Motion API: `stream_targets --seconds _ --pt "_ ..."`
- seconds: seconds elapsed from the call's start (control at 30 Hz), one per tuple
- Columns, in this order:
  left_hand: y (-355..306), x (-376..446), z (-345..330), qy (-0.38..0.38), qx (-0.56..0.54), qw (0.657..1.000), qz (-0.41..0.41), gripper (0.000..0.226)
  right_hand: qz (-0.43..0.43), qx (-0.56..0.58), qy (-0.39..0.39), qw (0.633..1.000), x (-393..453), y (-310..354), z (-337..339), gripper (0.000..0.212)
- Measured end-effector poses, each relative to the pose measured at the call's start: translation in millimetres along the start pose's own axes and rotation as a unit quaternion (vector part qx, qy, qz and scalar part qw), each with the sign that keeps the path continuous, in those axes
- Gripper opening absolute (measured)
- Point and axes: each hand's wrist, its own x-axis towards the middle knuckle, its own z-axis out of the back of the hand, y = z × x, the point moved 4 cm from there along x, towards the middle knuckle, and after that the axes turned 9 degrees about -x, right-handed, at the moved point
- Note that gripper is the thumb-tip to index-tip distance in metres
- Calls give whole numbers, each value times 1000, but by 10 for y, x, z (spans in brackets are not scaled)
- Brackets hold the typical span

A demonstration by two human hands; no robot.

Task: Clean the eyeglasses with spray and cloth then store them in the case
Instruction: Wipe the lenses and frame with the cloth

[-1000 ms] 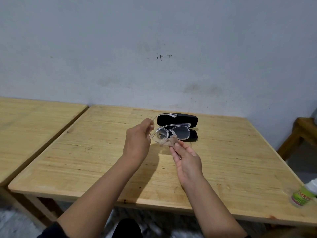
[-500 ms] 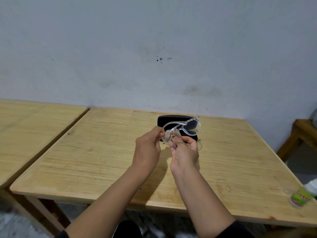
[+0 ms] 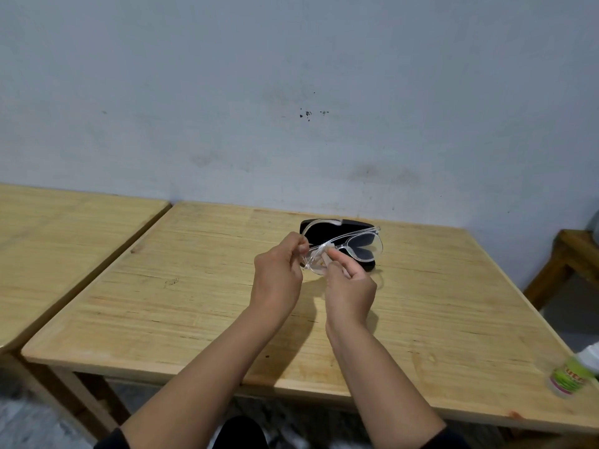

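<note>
At the frame's centre, above a wooden counter, the left hand and right hand both pinch clear eyeglasses over a black case, a spray bottle at lower right.
</note>
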Motion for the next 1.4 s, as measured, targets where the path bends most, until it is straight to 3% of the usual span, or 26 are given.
stream_targets --seconds 0.23,0.53,0.73,0.93,1.17,1.4 --pt "-63 -85 -92 13 -31 999 -20 33 30 1 -30 999 -82 4 -9 25" --pt "-40 -12 -65 12 -39 998 -41 35 44 -61 70 995 -110 2 2 32" --pt "24 18 18 15 -13 999 -26 41 34 -119 125 984 -10 -29 -40 11" --pt "-21 3 54 20 9 999 -35 33 -18 -38 88 995 31 -28 33 12" --pt "-7 -105 -20 23 -7 999 -32 42 -34 103 -40 993 -59 18 22 29" --pt "-43 -183 -85 27 -33 998 -54 40 -23 99 -23 995 -109 22 -2 24"
